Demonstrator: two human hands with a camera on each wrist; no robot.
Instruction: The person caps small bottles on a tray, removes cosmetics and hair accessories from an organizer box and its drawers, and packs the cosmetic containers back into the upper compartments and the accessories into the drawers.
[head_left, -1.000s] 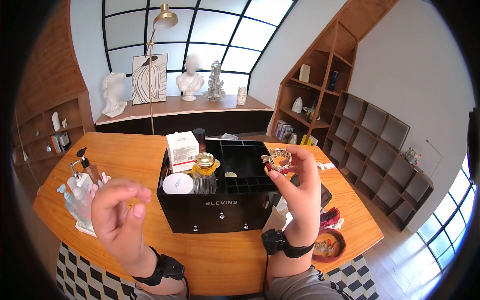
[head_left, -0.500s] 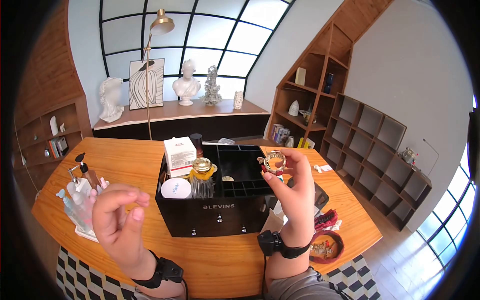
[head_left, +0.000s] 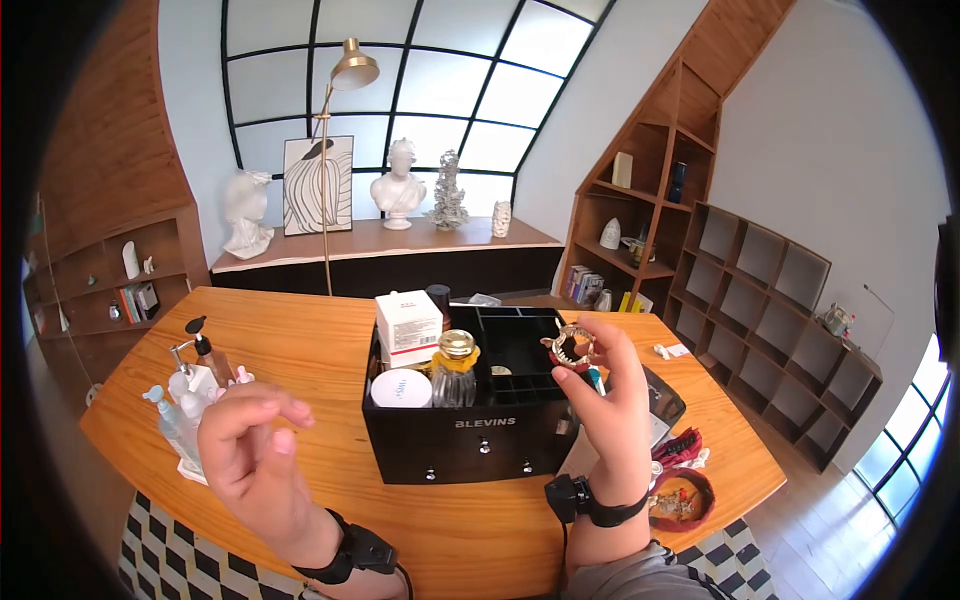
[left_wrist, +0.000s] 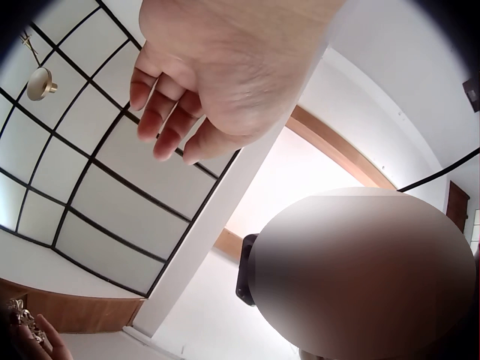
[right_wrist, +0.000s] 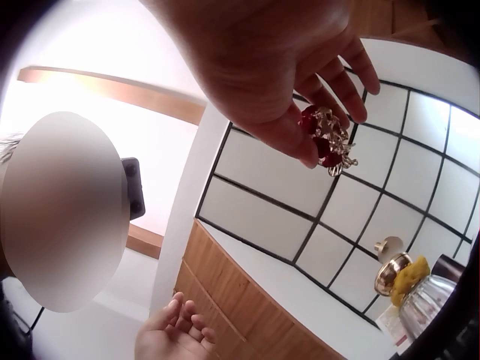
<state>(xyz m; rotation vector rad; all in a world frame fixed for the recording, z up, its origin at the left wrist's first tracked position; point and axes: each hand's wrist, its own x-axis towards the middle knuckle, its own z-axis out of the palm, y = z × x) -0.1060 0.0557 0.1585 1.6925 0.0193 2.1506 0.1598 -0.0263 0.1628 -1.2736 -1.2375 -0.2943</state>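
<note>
My right hand (head_left: 612, 400) pinches a ring-shaped gold ornament (head_left: 570, 345) between thumb and fingers, raised over the right side of a black organizer box (head_left: 470, 440) marked BLEVINS. Red pieces and gold openwork show on the ornament (right_wrist: 330, 142) in the right wrist view. To the left, my left hand (head_left: 255, 450) is held up with loosely bent fingers and nothing in it. On the organizer stand a white box (head_left: 410, 325), a round white-lidded jar (head_left: 401, 389) and a gold-capped glass bottle (head_left: 455, 370) with yellow at its neck.
Pump bottles (head_left: 185, 420) stand in a white tray at the table's left. At the right lie a dark red hair accessory (head_left: 682, 447) and a round red-rimmed dish (head_left: 712, 500) with small jewelry. Busts and a brass lamp (head_left: 355, 68) are farther back.
The head view has swung so the table sits farther right and lower in the picture. My right hand keeps its pinch on the ornament; my left hand keeps its loose bend.
</note>
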